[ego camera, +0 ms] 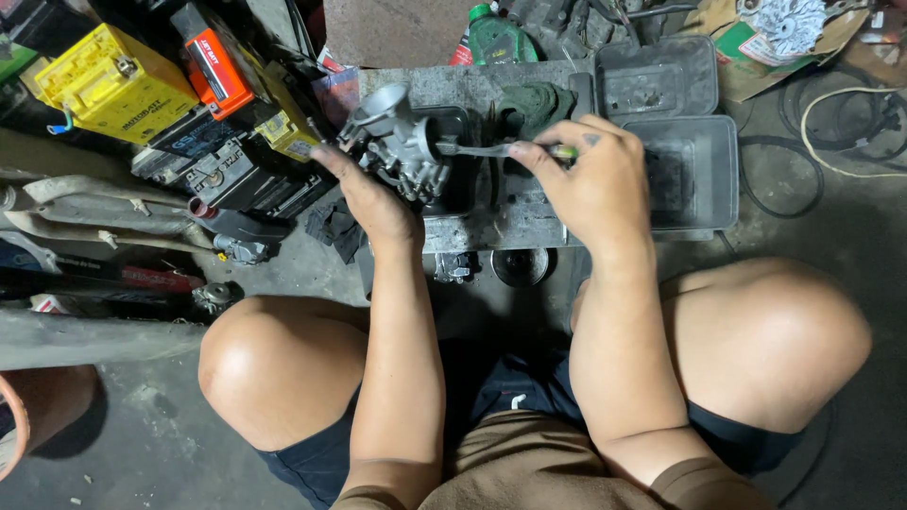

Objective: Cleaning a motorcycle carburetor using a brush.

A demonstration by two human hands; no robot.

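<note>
Carburettor (pixel 397 142), upper centre of frame: small cast-metal body, grey, with round intake throat turned toward upper left. Held off the bench, just above the grey slab (pixel 453 85) and beside a shallow black tray (pixel 463 179).

Left hand (pixel 368 194): closed around the lower side of the carburettor, fingers wrapped beneath and behind the casting, thumb side up.

Right hand (pixel 590 175): closed on a screwdriver (pixel 491 149), yellow-green handle mostly hidden in the fist, metal shank running left, tip meeting the carburettor body. Exact point of contact too small to tell.

Handling, as judged: rigid and dense for its size, no give under grip. Surfaces likely oily, so slippery; hands visibly soiled. Projecting screws, levers and fittings on the underside appear delicate and liable to bend. Best purchase on the main casting around the throat, not on the small linkages.

Surroundings: two empty grey plastic trays (pixel 694 170) at upper right of frame, touching one another. Dark green rag (pixel 534 104) on the slab above the screwdriver. Green bottle (pixel 501 38) at top centre. Yellow battery (pixel 113 80) at upper left, black batteries (pixel 236 161) stacked near it. Bare knees at lower left and lower right, concrete floor below.
</note>
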